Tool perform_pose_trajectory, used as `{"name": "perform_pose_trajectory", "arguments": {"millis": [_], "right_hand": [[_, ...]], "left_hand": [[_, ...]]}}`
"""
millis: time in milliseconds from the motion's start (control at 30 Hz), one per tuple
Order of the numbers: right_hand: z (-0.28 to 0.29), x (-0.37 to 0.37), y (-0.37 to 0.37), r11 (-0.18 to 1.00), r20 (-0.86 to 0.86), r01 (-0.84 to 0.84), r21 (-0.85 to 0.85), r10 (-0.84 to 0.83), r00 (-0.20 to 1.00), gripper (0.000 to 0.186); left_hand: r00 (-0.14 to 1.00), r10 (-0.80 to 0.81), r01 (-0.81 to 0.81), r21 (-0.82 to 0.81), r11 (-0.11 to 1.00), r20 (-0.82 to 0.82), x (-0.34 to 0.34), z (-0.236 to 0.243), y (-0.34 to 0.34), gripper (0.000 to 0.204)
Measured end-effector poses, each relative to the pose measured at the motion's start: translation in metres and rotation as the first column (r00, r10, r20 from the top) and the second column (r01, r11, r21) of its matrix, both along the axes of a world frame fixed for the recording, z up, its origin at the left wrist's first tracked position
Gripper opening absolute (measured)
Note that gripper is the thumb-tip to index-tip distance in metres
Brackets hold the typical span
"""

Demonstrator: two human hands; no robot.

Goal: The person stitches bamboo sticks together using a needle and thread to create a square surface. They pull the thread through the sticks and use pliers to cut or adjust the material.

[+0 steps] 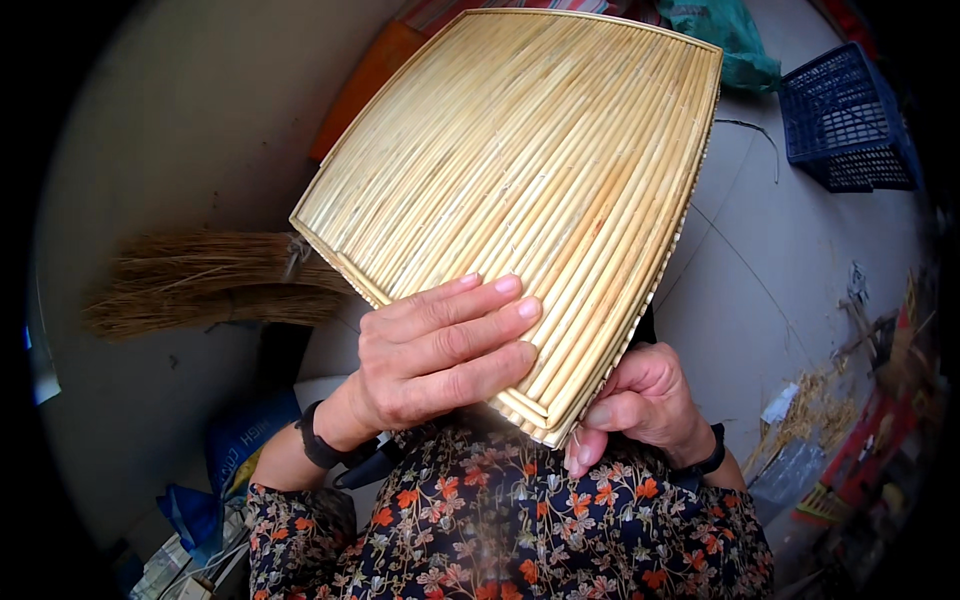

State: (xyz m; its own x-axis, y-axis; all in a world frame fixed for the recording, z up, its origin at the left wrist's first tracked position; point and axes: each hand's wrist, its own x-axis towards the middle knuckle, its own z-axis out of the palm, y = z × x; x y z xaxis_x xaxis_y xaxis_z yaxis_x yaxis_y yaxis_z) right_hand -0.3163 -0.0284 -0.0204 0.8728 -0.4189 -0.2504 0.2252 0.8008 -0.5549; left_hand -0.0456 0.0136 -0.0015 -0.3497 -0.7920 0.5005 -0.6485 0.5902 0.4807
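A flat panel of pale reed stalks with a banded rim [530,150] fills the upper middle, tilted, its near corner above my patterned clothing. My left hand [440,350] grips the near-left edge, four fingers lying across the stalks and thumb hidden. Beneath the near-right corner, my right hand [630,410] has its fingers curled and pinched close to the rim; what they hold is too small or hidden to make out, possibly a thin strand.
Brown straw bundles [190,280] lie left; below them is a blue sack [195,510]. A blue plastic crate [840,115] and green bag [720,40] are at top right. Straw scraps [810,410] lie right, on pale floor tiles [730,280]. An orange board [355,90] stands behind the panel.
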Motion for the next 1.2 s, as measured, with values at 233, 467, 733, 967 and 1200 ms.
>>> {"name": "perform_pose_trajectory", "arguments": {"millis": [233, 467, 733, 967, 1200], "right_hand": [[-0.004, 0.000, 0.009, 1.000, 0.018, 0.023, 0.019, -0.023, 1.000, 0.014], [-0.013, -0.009, -0.012, 0.863, -0.026, 0.118, -0.491, -0.149, 0.988, 0.010], [-0.008, 0.026, -0.030, 0.840, 0.087, 0.332, -0.429, -0.328, 0.941, 0.012], [0.055, 0.083, -0.067, 0.700, 0.049, 0.244, -0.671, -0.287, 0.957, 0.009], [0.063, 0.125, -0.070, 0.457, 0.208, 0.373, -0.807, -0.372, 0.905, 0.009]], "left_hand": [[1.000, -0.022, 0.022, 0.005, 1.000, 0.013, -0.001, 0.000, 0.002, 0.017], [0.999, 0.029, -0.027, -0.065, 0.998, 0.021, 0.002, 0.016, -0.016, 0.021], [0.863, 0.361, -0.353, 0.090, 0.931, -0.354, 0.041, 0.025, -0.016, 0.044], [0.610, 0.460, -0.375, 0.276, 0.885, -0.645, 0.057, 0.036, -0.016, 0.049], [0.600, 0.477, -0.372, 0.304, 0.877, -0.642, 0.060, 0.036, -0.018, 0.047]]}}
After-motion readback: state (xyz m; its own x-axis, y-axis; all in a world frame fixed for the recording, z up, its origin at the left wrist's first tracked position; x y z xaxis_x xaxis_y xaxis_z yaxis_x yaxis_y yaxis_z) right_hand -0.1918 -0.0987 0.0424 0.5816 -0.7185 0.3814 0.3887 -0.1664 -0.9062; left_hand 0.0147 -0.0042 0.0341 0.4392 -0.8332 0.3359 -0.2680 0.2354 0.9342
